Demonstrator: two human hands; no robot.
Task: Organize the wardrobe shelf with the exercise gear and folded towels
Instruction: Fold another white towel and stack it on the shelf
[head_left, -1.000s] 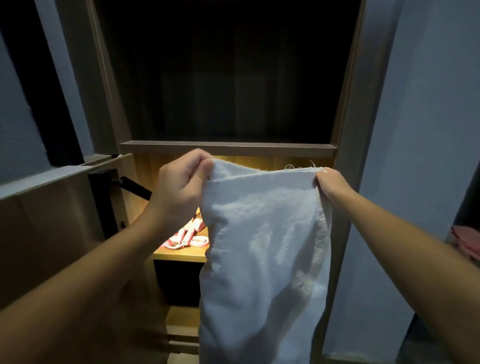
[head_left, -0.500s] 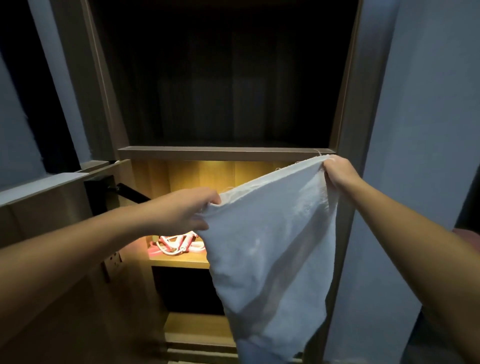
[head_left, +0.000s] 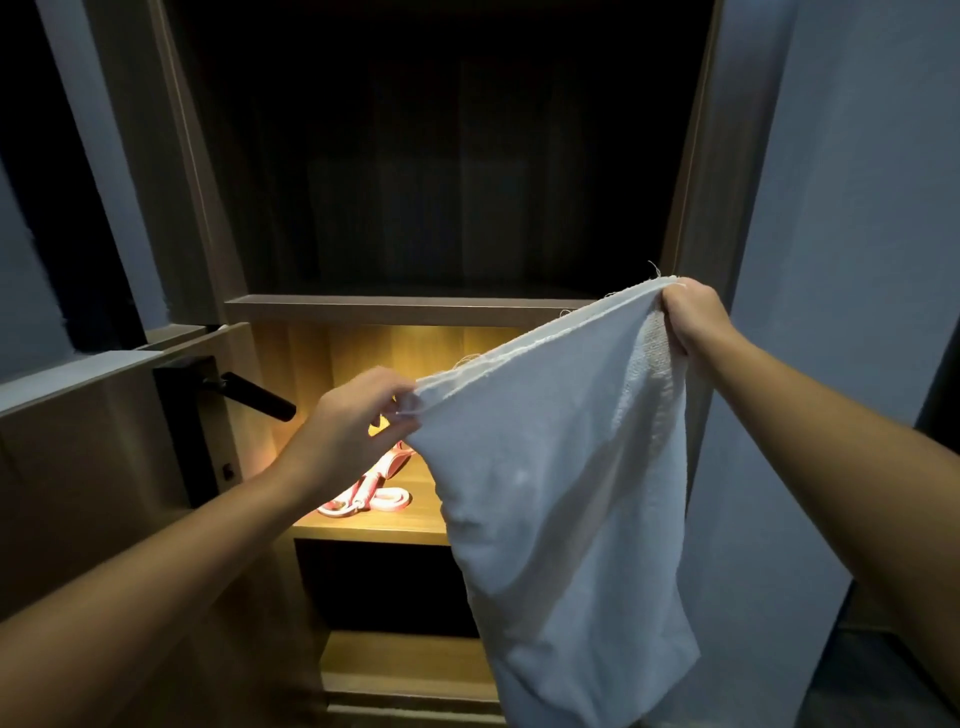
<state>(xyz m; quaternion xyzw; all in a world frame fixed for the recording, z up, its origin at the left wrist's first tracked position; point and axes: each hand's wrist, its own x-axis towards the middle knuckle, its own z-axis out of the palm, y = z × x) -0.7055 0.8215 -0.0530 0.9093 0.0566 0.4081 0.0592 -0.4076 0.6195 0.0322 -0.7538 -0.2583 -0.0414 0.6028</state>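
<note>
Both hands had the white towel (head_left: 561, 467) stretched out in front of the wardrobe, left hand (head_left: 358, 421) pinching one corner low, right hand (head_left: 688, 317) gripping the other higher. The pink exercise gear (head_left: 374, 488) sat on the lit shelf (head_left: 374, 530) behind.

Left hand (head_left: 358, 423) and right hand (head_left: 691, 317) each grip a top corner of a white, frayed-edged cloth towel (head_left: 561, 467), bare arms stretched forward.
The left hand sits lower, knuckles up, thumb and fingertips pinching its corner, its forearm coming in from the lower left. The right hand is raised higher, fingers curled round its corner, its forearm coming in from the lower right.
</note>
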